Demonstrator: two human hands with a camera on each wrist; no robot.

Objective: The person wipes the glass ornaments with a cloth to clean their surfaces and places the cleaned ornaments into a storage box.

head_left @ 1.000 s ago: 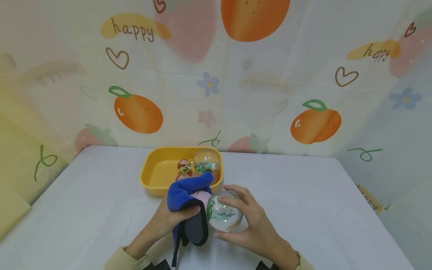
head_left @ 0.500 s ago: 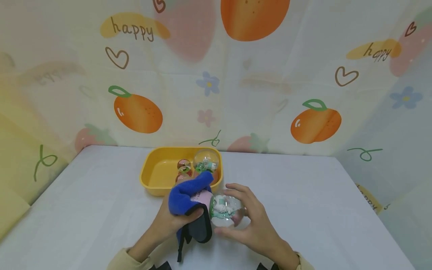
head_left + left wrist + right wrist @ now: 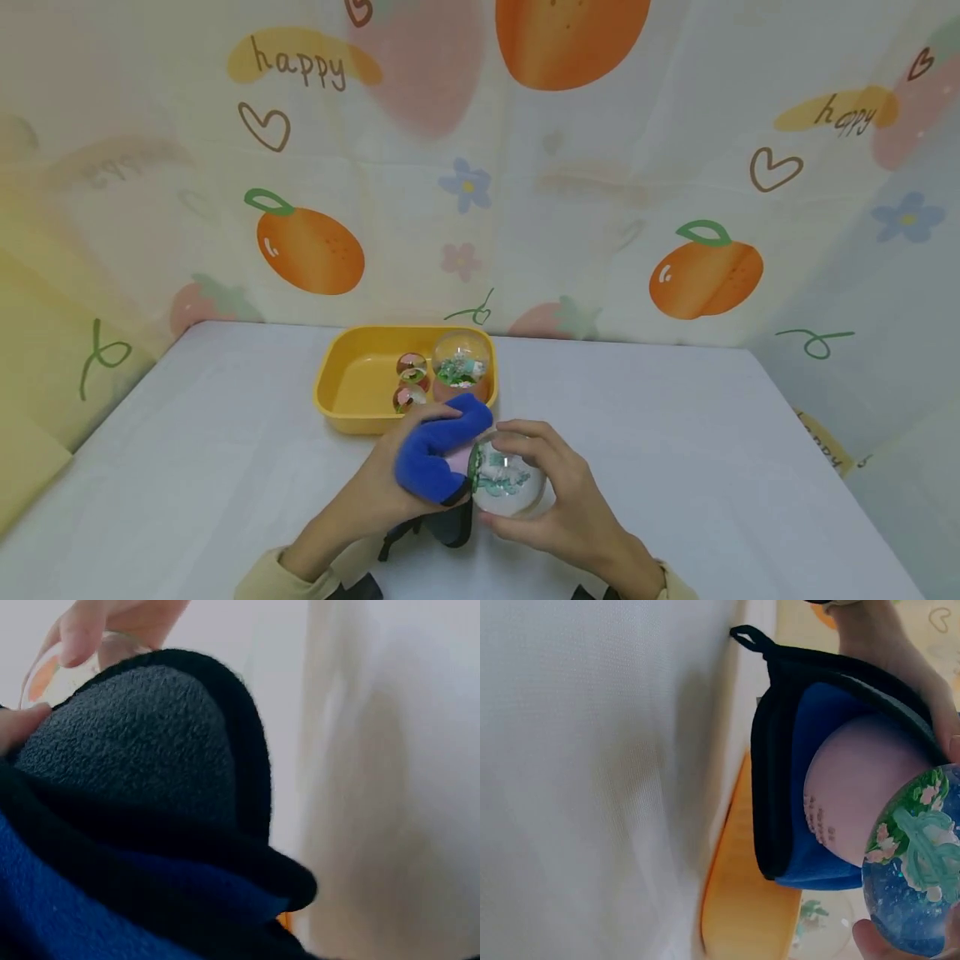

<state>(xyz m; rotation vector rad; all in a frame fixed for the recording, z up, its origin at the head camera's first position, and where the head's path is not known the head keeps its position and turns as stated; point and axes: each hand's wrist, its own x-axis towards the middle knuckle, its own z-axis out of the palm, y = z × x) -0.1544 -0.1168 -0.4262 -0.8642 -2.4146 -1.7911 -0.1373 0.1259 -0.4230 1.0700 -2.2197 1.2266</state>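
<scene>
A snow globe with a clear dome (image 3: 506, 485) and a pink base (image 3: 855, 791) lies on its side between the hands. Green and white figures show inside the dome. My left hand (image 3: 367, 487) grips a blue cloth mitt (image 3: 438, 454) with black trim, folded around the base. In the left wrist view the mitt's fuzzy grey face (image 3: 142, 735) fills much of the picture. On the other side, my right hand (image 3: 566, 492) holds the dome between thumb and curled fingers. A hanging loop (image 3: 748, 634) sticks out from the mitt in the right wrist view.
Behind the hands stands a yellow tray (image 3: 356, 387) on the white-covered table (image 3: 675, 433). Another large snow globe (image 3: 460, 358) sits at its right end, beside two small globes (image 3: 411, 367). A fruit-patterned cloth (image 3: 570, 217) hangs at the back.
My left hand has turned over the mitt, so its knuckles now face up and the dark flap sits lower. The globe has rolled slightly within my right hand's grasp.
</scene>
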